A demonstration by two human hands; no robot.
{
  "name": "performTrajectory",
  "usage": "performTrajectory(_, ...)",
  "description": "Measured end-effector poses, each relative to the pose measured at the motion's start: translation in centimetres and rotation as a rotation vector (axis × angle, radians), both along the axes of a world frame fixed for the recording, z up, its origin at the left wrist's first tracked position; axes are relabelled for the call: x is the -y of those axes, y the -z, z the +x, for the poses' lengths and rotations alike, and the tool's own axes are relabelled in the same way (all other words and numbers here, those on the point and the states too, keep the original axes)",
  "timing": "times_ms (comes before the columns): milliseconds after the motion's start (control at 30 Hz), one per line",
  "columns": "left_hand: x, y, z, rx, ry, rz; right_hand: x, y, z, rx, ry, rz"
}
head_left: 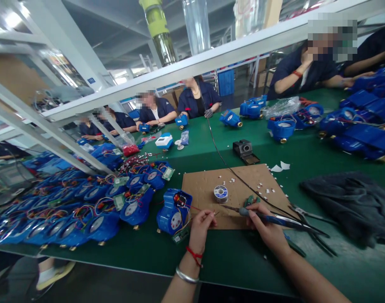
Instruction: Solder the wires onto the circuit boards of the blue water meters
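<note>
My left hand (205, 221) pinches a thin red wire (196, 208) that runs from the open top of a blue water meter (171, 214) just to its left. A small green circuit board (180, 235) hangs from that meter at the table's front. In my right hand (264, 221) is a soldering iron (244, 211), held like a pen, its tip pointing left over the cardboard sheet (198, 181). Close to the tip, a solder spool (221, 193) stands on the cardboard. Green-handled cutters (251, 200) lie behind my right hand, partly hidden.
Rows of blue meters (97, 223) with loose wires fill the left side. Pliers (312, 214) and a dark cloth (350, 206) lie at right. A soldering stand (242, 149) sits behind the cardboard. More meters (362, 136) are piled far right. Several co-workers sit across the green table (198, 147).
</note>
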State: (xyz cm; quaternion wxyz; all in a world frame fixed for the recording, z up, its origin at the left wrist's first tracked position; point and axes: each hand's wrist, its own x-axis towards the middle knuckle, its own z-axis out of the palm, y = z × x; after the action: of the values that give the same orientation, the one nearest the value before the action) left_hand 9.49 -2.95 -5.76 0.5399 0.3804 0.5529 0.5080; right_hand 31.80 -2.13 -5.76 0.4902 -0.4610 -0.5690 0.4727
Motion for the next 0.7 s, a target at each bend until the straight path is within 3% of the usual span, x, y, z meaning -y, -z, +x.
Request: performTrajectory(700, -1.7, -1.0, -0.9, -0.189, 0.185, -0.150, 0.0, -0.2, 0.0, -0.065, 0.001, -0.039)
